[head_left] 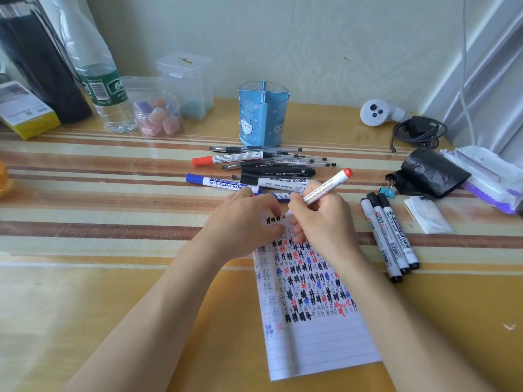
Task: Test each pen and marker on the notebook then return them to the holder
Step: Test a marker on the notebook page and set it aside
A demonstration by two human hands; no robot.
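Your right hand [322, 219] pinches a white whiteboard marker with a red end [328, 185] between thumb and curled fingers, its tip down on the top of the lined white notebook page [311, 335], which is covered with black, blue and red hash marks. Your left hand [243, 222] rests on the page's top left corner with its fingers bent; you cannot tell whether they pinch the paper or only press it. Beyond the notebook lies a loose pile of pens and markers [271, 168]. Farther beyond stands the blue plastic holder with cartoon cats [263, 117]. Just right of the notebook, three black-capped whiteboard markers [390, 236] lie side by side.
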